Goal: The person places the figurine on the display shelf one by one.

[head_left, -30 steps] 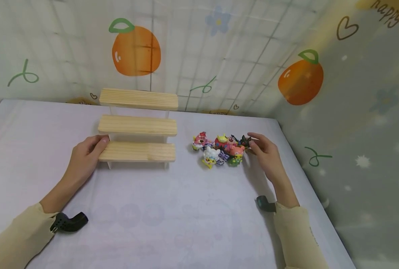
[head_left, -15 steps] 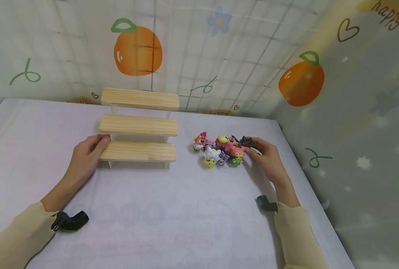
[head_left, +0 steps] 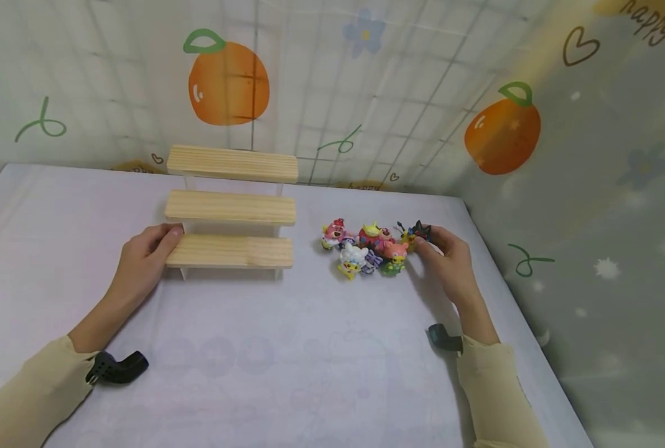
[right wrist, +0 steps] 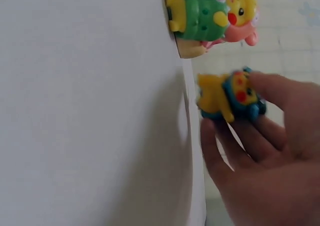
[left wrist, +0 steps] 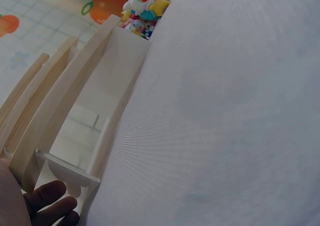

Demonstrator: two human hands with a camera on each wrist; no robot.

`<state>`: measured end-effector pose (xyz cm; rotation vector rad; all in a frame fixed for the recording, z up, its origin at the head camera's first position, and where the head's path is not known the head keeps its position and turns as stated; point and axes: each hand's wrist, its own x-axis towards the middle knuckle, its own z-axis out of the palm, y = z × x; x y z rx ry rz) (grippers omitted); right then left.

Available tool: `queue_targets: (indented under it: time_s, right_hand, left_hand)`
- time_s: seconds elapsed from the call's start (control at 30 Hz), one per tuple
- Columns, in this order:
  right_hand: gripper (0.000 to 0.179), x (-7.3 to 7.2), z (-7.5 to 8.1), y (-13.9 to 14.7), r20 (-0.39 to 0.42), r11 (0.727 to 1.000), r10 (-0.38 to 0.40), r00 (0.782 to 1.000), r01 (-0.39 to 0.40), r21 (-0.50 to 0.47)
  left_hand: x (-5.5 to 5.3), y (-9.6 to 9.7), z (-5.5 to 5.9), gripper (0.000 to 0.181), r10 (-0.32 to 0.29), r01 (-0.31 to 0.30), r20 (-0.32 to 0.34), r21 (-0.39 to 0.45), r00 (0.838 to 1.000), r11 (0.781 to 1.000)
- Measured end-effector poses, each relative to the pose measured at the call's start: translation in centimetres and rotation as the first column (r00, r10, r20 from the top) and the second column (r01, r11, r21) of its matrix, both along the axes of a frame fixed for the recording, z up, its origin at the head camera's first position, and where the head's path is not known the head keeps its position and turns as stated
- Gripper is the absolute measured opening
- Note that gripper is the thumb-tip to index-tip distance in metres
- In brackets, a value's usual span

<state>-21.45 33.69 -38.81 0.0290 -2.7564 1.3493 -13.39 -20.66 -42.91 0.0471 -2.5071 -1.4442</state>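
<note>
Pinching a yellow-and-blue figurine [right wrist: 214, 97] with fingers of the right hand [head_left: 453, 261], beside the cluster of figurines [head_left: 370, 238]; gripping the wooden shelf [head_left: 231, 208] by its left end with the left hand [head_left: 144, 260]; might topple the cluster of figurines by brushing sideways, or drop the yellow-and-blue figurine if pinching loosely

Matt grained wooden shelves [head_left: 230, 208], glossy plastic figurines [head_left: 370, 236], smooth matt tablecloth [head_left: 287, 348]
</note>
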Motion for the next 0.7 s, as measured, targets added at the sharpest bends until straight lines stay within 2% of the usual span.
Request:
queue_targets:
  time_s: [0.13,0.23,0.33,0.53,0.7]
  right_hand:
    - [0.045,-0.1,0.0,0.1,-0.072,0.992,-0.118,0.99,0.114,-0.062]
    - [0.043,-0.2,-0.1,0.0,-0.093,0.979,-0.172,0.981,0.159,-0.129]
    - [0.042,-0.2,0.0,-0.1,-0.1,0.972,-0.194,0.976,0.177,-0.157]
    - [0.041,0.1,0.7,-0.5,-0.105,0.967,-0.239,0.965,0.227,-0.118]
    - [0.039,0.6,1.4,-1.0,-0.155,0.966,-0.246,0.957,0.23,-0.119]
  left_hand:
    - [0.0,0.0,0.0,0.051,0.001,0.0,-0.018,0.002,1.0,1.0]
    - [0.0,-0.1,0.0,0.05,0.003,-0.003,-0.029,0.002,1.0,1.0]
    - [0.0,-0.1,0.0,0.051,0.004,-0.004,-0.029,0.003,1.0,1.0]
    - [0.1,-0.1,0.2,0.052,0.007,-0.007,-0.018,-0.005,1.0,1.0]
    - [0.1,0.0,0.0,0.051,0.01,-0.01,-0.024,0.0,1.0,1.0]
